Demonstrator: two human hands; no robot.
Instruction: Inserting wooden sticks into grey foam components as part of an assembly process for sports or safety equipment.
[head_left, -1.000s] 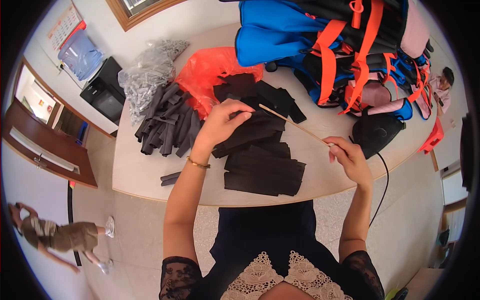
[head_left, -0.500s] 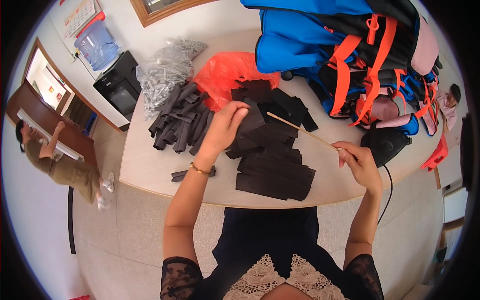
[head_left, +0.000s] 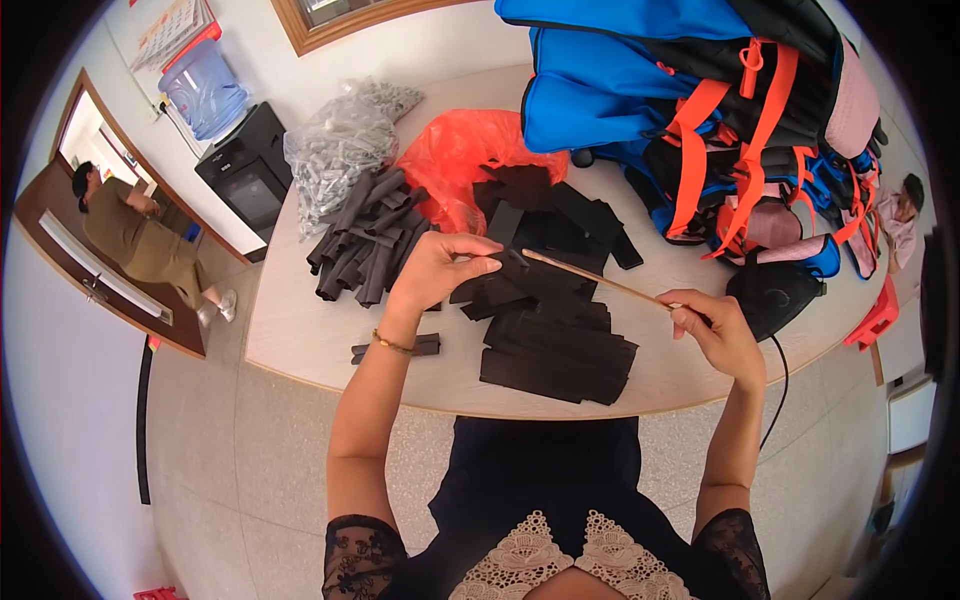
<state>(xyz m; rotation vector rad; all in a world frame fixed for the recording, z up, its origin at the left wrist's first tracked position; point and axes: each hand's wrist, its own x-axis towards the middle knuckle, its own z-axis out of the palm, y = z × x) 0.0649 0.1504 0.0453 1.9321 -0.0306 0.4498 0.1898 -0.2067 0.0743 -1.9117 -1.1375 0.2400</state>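
My right hand [head_left: 718,335] grips a thin wooden stick [head_left: 600,277] near one end; its other end points left. My left hand [head_left: 445,272] is closed in a pinch by the stick's tip, and what it holds blends into the dark pieces behind. Under the stick lies a loose pile of flat dark fabric strips [head_left: 560,360]. To the left is a heap of rolled dark fabric tubes [head_left: 365,235]. Near my left wrist, a few more small rolls [head_left: 425,345] lie on the table.
A clear bag of grey pieces [head_left: 345,145] and a red plastic bag [head_left: 465,150] stand at the back of the table [head_left: 300,345]. Blue and black bags with orange straps [head_left: 765,120] fill the right side. A black cable [head_left: 785,390] hangs over the edge. Two other people are farther off.
My left hand has lowered toward the stick's tip, and the stick has dipped slightly at that end. The person at the left has moved to the open doorway.
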